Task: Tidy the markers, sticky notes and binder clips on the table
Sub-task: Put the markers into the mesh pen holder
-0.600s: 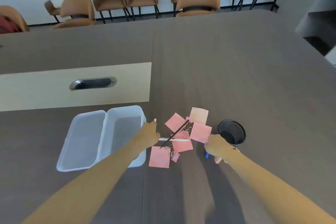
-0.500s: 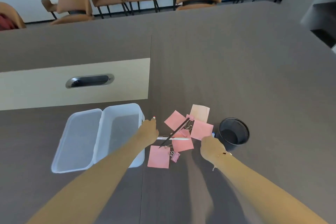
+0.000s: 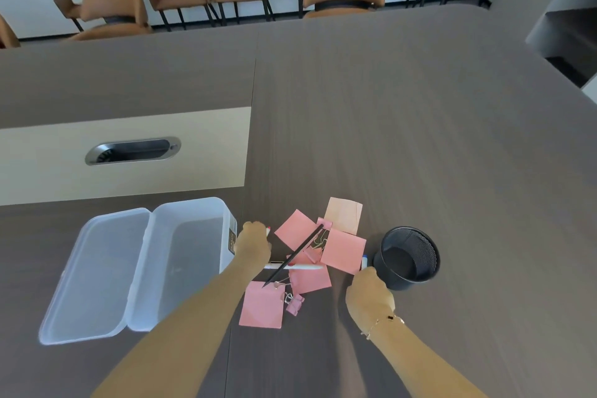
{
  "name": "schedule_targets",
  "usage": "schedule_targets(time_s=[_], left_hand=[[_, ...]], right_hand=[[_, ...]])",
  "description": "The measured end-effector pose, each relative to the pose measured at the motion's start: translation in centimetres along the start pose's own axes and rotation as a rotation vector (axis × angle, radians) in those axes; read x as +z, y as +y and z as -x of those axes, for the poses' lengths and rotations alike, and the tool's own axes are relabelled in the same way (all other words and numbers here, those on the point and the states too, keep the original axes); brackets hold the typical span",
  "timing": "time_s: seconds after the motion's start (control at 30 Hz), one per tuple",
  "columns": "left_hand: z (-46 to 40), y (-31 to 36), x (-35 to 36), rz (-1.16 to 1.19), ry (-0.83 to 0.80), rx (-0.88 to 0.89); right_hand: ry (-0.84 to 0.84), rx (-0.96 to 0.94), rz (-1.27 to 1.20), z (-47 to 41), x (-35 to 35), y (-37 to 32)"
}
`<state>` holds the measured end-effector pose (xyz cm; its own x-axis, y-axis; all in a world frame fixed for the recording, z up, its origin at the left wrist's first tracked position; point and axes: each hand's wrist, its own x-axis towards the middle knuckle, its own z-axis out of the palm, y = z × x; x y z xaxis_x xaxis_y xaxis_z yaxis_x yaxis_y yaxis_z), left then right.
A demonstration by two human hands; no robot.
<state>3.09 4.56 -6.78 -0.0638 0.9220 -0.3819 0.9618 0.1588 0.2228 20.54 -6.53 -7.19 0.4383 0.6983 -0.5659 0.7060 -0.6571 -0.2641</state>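
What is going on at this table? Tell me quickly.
A person is tidying scattered stationery. The left hand is closed around a red-tipped marker beside the open clear plastic box. The right hand holds a blue-tipped marker next to the black mesh cup. Pink sticky notes, pink binder clips, a black pencil and a white pen lie between them.

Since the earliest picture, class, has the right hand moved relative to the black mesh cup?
Yes. The right hand has shifted towards the sticky notes and now sits at the near-left edge of the black mesh cup.
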Motion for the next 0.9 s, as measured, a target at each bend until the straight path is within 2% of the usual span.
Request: schedule_targets(time_s=[0.07,0.2,0.3,0.47,0.67,0.9], left_hand=[[0.1,0.4,0.0,0.061,-0.061,0.134],[0.8,1.7,0.7,-0.004,-0.188,0.286],[1.0,2.0,1.8,-0.009,-0.239,0.321],[1.2,2.0,2.6,0.07,-0.248,0.28],[0.6,1.1,-2.5,0.156,-0.092,0.219],[-0.1,-1.3,-8.0,0.325,0.034,0.173]], right_hand=[[-0.022,-0.01,-0.028,0.6,-0.2,0.2],[-0.036,-0.065,-0.055,1.3,-0.7,0.5],[-0.022,-0.142,-0.025,1.7,-0.8,0.8],[-0.005,-0.319,0.128,2.0,-0.2,0.6],[0.034,-0.62,0.269,1.4,-0.1,-2.6],[0.07,-0.753,0.443,0.3,1.7,-7.2]])
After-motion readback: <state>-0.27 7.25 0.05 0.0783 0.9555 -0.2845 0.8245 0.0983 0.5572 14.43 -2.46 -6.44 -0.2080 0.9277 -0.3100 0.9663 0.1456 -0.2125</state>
